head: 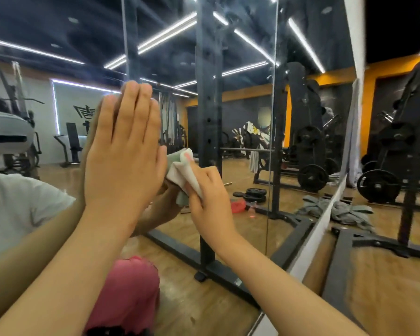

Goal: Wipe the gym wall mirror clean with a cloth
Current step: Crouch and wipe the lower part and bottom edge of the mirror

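Note:
The gym wall mirror [243, 132] fills most of the view and reflects the gym room. My left hand [124, 151] lies flat against the glass, fingers straight and pointing up. Just to its right, my right hand [209, 190] grips a folded pale green and white cloth [183, 170] and holds it against the mirror. Both hands' reflections show behind them in the glass.
A vertical seam [273, 117] splits the mirror panels. A white wall edge [325, 214] ends the mirror at right, with a second mirror beyond it. A black rack base [344, 258] lies on the wooden floor. A grey cloth heap [349, 212] sits by the wall.

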{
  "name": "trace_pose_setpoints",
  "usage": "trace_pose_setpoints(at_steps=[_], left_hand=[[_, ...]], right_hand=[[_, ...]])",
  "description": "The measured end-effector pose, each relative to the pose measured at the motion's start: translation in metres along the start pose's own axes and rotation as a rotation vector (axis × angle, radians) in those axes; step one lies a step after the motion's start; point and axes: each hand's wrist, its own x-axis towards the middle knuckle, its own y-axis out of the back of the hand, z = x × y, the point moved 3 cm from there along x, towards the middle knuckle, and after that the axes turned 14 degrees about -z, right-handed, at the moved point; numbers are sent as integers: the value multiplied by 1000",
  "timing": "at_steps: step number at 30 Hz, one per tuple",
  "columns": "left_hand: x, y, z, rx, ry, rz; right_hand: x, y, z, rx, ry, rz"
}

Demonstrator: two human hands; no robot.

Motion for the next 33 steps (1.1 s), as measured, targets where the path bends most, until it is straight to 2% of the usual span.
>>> trace_pose_setpoints(at_steps=[5, 10, 22, 27, 33], left_hand=[[0, 2, 2, 10, -9, -41], [-5, 1, 26, 11, 3, 20], [21, -94, 170, 144, -220, -176], [17, -131, 191, 218, -205, -228], [16, -140, 193, 286, -182, -185]], right_hand=[[-4, 15, 36, -64, 27, -22], [8, 32, 76, -63, 37, 22], [21, 84, 225, 38, -139, 109], [24, 98, 287, 102, -222, 165], [27, 105, 310, 31, -167, 166]])
